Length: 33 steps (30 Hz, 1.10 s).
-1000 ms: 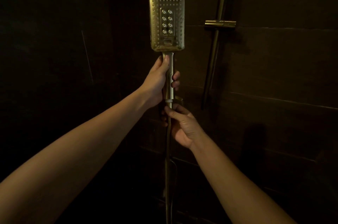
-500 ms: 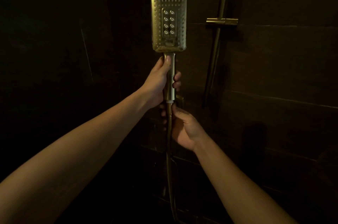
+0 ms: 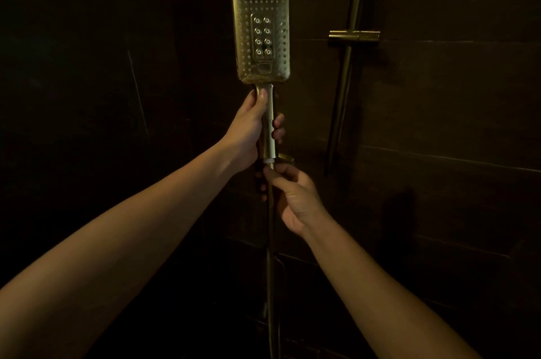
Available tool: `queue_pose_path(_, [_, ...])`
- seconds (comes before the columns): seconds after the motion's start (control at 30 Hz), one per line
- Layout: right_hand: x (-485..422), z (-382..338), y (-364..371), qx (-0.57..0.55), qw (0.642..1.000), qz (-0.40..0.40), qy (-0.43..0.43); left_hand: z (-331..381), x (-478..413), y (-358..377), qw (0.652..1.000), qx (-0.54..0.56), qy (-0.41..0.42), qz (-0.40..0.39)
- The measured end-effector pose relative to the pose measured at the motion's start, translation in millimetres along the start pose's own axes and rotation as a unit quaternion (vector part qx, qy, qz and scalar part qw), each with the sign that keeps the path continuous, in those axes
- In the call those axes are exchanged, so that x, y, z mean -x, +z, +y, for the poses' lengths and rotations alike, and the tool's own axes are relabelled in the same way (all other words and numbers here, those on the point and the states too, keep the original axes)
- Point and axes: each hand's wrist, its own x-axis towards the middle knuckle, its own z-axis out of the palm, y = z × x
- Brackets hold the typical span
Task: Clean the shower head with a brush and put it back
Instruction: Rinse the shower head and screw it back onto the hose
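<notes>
shower head (image 3: 261, 36): brushed metal with a soft sheen in my grip, its face dotted with small nubs
hose (image 3: 271, 256): ribbed metal
rail (image 3: 348, 65): smooth, glossy metal
wall tiles (image 3: 439, 109): dark, matt

The shower head (image 3: 261, 36) above the left hand (image 3: 248, 130) is a dull gold colour. Its face has rows of small dots all around, and eight bigger round dots in two lines down the middle. Its handle is the same gold, with a thin white ring at the bottom, just above the right hand (image 3: 295, 200). To the right of both hands, the rail (image 3: 348, 65) is gold too. The wall tiles (image 3: 439, 100) are very dark brown.
</notes>
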Motion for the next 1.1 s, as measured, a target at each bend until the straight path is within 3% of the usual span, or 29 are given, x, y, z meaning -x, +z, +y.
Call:
queue_pose_path(0.3, [-9,-15,-3,-0.020,0.991,-0.120,0.048,5,-15,-1,1.000,0.016,0.002,-0.004])
queue_pose_path(0.4, [-12,-16,-1,-0.033,0.992,-0.112,0.045,7,-18,-2,1.000,0.014,0.009,-0.006])
queue_pose_path(0.7, [-21,-20,5,0.004,1.000,0.012,-0.013,9,-29,-1,1.000,0.020,0.011,0.002])
queue_pose_path(1.1, [-21,-37,6,-0.003,0.997,-0.076,0.033,17,-36,1,1.000,0.024,0.010,0.002])
